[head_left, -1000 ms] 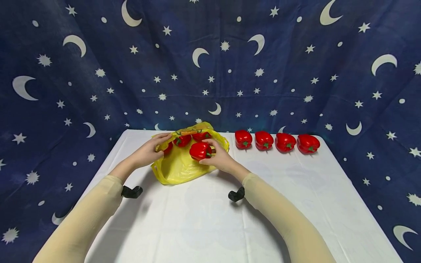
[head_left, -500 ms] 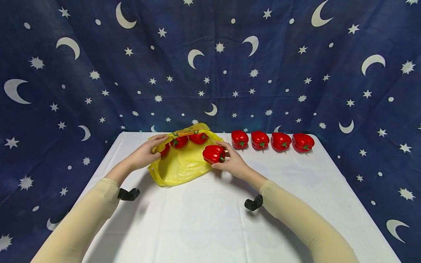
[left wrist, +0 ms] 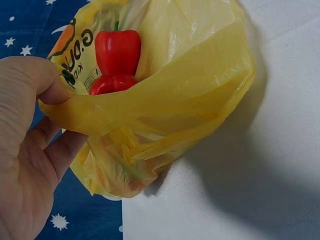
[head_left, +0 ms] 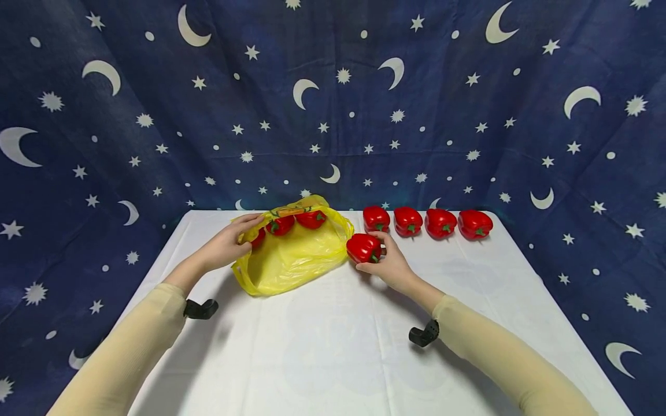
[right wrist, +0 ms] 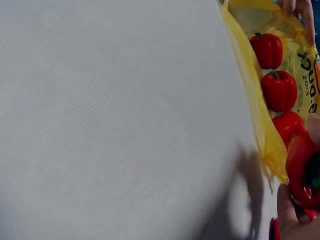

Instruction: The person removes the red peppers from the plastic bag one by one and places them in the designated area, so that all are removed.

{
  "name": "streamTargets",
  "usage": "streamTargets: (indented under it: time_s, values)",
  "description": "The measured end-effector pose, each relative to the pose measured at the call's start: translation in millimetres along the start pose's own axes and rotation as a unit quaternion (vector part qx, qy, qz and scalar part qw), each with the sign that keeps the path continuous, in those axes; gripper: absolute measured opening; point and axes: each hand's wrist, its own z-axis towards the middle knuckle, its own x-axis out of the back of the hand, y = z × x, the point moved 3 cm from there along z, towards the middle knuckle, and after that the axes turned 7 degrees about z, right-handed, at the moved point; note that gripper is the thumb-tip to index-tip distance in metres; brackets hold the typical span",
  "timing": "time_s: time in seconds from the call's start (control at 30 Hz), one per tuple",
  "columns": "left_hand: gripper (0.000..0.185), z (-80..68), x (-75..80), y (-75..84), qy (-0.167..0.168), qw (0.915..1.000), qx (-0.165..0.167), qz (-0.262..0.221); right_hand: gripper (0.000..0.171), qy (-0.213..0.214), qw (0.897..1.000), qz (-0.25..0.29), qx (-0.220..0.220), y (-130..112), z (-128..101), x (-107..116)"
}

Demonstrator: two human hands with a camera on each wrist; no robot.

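I take the yellow bag (head_left: 291, 254) as landmark. My right hand (head_left: 391, 267) has its fingers curled around one red pepper (head_left: 363, 247), just right of the bag and in front of the row of four peppers (head_left: 426, 222). My left hand (head_left: 227, 245) pinches the bag's left rim. I think it is best to lower the pepper gently beside the row.

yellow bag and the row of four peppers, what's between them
In the head view, one red pepper held by the right hand sits between the yellow bag and the row of four peppers.
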Motion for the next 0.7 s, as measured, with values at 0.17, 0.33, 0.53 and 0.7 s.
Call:
streamTargets:
  time_s: [0.17,0.33,0.53,0.7]
  values:
    - [0.072,1.0,-0.4,0.5,-0.001,1.0000,0.006,-0.001,0.091,0.021,1.000,0.001,-0.004,6.1,-4.7,9.0]
    - [0.071,1.3,-0.6,1.4,-0.002,1.0000,0.008,0.000,0.091,0.036,0.999,-0.002,0.000,10.7,-7.8,13.6]
    - [0.072,1.0,0.7,2.8,-0.001,1.0000,0.004,0.003,0.093,0.076,0.997,-0.017,-0.022,14.1,-9.8,15.9]
    - [0.072,0.8,0.8,3.0,-0.002,1.0000,0.000,0.000,0.094,0.112,0.993,-0.011,-0.043,15.1,-11.4,14.0]
